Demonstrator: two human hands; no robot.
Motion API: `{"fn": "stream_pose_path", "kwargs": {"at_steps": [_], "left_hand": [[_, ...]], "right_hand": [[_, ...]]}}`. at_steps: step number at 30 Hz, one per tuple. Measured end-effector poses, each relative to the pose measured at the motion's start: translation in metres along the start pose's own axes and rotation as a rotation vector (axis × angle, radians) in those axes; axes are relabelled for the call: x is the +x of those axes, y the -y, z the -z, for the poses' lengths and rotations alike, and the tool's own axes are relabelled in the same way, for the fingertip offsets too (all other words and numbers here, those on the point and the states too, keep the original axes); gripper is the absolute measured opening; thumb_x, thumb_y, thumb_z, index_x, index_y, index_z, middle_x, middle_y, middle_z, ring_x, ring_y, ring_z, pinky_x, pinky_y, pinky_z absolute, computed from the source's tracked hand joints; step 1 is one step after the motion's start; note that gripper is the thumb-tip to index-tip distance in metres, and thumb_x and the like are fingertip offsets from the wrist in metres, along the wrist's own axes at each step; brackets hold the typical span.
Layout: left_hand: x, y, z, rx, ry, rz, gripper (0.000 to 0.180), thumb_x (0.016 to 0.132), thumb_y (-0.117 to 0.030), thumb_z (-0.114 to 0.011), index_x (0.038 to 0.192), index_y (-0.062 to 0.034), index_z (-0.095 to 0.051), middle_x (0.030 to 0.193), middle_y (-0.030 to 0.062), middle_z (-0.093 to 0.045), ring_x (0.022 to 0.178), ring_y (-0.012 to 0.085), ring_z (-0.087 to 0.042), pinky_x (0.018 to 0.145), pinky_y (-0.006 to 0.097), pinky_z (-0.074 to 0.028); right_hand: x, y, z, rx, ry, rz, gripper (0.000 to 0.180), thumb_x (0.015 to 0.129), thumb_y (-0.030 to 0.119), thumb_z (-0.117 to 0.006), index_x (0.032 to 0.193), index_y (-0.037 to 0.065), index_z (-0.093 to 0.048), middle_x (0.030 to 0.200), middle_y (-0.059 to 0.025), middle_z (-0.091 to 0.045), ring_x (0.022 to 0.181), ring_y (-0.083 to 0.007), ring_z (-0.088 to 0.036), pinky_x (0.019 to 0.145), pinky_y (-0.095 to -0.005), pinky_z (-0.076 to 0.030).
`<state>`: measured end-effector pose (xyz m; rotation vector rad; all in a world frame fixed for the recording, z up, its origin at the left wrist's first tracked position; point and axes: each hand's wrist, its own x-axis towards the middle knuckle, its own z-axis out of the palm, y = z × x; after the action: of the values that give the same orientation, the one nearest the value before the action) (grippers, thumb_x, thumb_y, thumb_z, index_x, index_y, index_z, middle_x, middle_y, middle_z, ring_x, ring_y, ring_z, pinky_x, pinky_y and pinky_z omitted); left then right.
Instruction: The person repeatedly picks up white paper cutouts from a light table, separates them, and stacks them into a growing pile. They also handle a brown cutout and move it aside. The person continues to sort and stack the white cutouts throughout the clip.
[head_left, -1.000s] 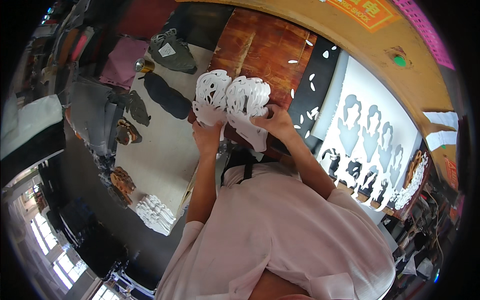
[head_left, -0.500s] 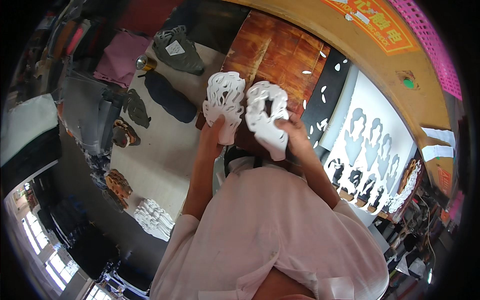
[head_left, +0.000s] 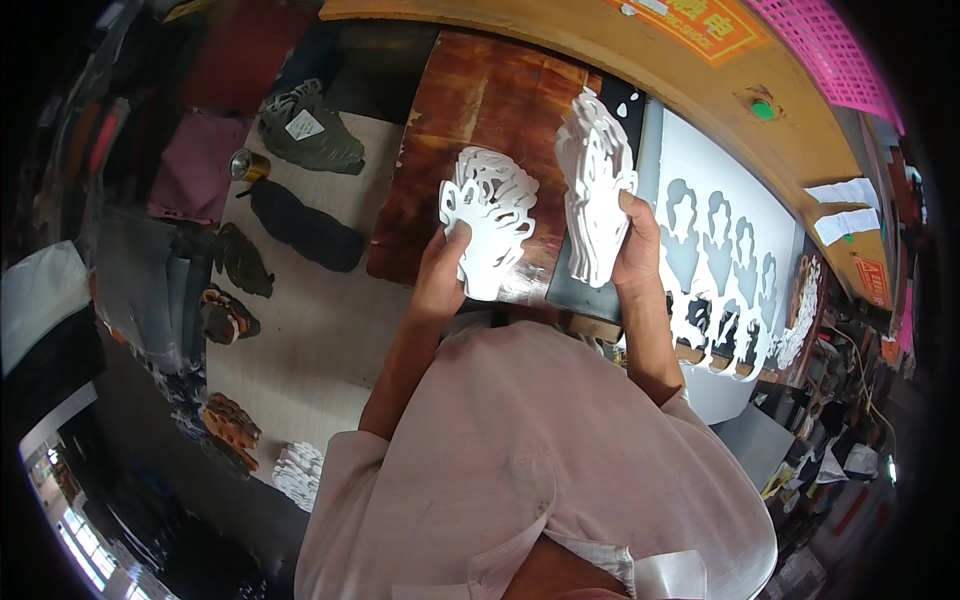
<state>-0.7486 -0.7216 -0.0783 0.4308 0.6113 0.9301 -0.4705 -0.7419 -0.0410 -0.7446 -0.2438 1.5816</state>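
My left hand (head_left: pixel 447 262) is closed on a fanned stack of white cut-out pieces (head_left: pixel 490 215), thin and full of holes, with the thumb on top. In my right hand (head_left: pixel 638 235) is a second stack of white cut-out pieces (head_left: pixel 597 190), held nearly upright so that its layered edges show. Both stacks hang over a worn reddish-brown board (head_left: pixel 430 130), the right one also over the dark strip beside it. A bright white sheet (head_left: pixel 690 260) with rows of cut-out shapes lies to the right of my right hand.
On the pale table (head_left: pixel 300 350) at left lie olive cut pieces (head_left: pixel 310 135), a dark rolled bundle (head_left: pixel 305 230), a gold can (head_left: pixel 248 165) and brown pieces (head_left: pixel 230 420). More white pieces (head_left: pixel 298 475) sit at its near edge. An orange-yellow beam (head_left: pixel 560 45) crosses the far side.
My right hand has lifted its stack away to the right and turned it edge-on. The left hand's stack has fanned out and shifted slightly right. The whole view has turned somewhat.
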Motion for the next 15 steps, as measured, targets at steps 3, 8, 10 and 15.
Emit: {"fn": "stream_pose_path", "kwargs": {"at_steps": [3, 8, 10, 15], "left_hand": [[0.005, 0.016, 0.02, 0.277, -0.174, 0.123, 0.045, 0.114, -0.028, -0.054, 0.146, 0.0039, -0.055, 0.138, 0.0126, -0.066, 0.123, 0.0207, -0.065, 0.104, 0.035, -0.052], [-0.002, 0.043, 0.026, 0.393, -0.203, 0.122, 0.053, 0.115, -0.039, -0.048, 0.151, 0.0001, -0.051, 0.143, 0.013, -0.063, 0.128, 0.0217, -0.062, 0.109, 0.037, -0.049], [-0.004, 0.049, 0.017, -0.045, -0.058, 0.133, 0.066, 0.114, -0.051, -0.04, 0.157, -0.0013, -0.043, 0.153, 0.014, -0.056, 0.138, 0.0255, -0.056, 0.117, 0.041, -0.044], [-0.006, 0.048, 0.003, -0.153, 0.058, 0.042, 0.087, 0.109, -0.071, -0.028, 0.163, -0.003, -0.034, 0.164, 0.0143, -0.045, 0.149, 0.0307, -0.047, 0.124, 0.047, -0.037]], "right_hand": [[0.0, -0.012, -0.001, -0.027, -0.055, -0.019, 0.059, 0.093, 0.026, -0.069, 0.144, -0.002, -0.057, 0.129, -0.0166, -0.073, 0.113, -0.0281, -0.074, 0.102, -0.0412, -0.059], [-0.002, -0.027, -0.013, -0.081, -0.076, -0.049, 0.052, 0.095, 0.022, -0.068, 0.14, -0.002, -0.057, 0.128, -0.016, -0.072, 0.113, -0.0276, -0.074, 0.103, -0.0429, -0.06], [-0.005, -0.035, -0.019, -0.059, -0.06, -0.09, 0.052, 0.096, 0.024, -0.07, 0.139, -0.003, -0.058, 0.126, -0.016, -0.073, 0.112, -0.0266, -0.074, 0.098, -0.0414, -0.061], [-0.007, -0.059, -0.014, -0.911, -0.244, -0.435, 0.069, 0.092, 0.043, -0.083, 0.134, -0.007, -0.062, 0.119, -0.014, -0.075, 0.097, -0.021, -0.074, 0.078, -0.0344, -0.063]]}}
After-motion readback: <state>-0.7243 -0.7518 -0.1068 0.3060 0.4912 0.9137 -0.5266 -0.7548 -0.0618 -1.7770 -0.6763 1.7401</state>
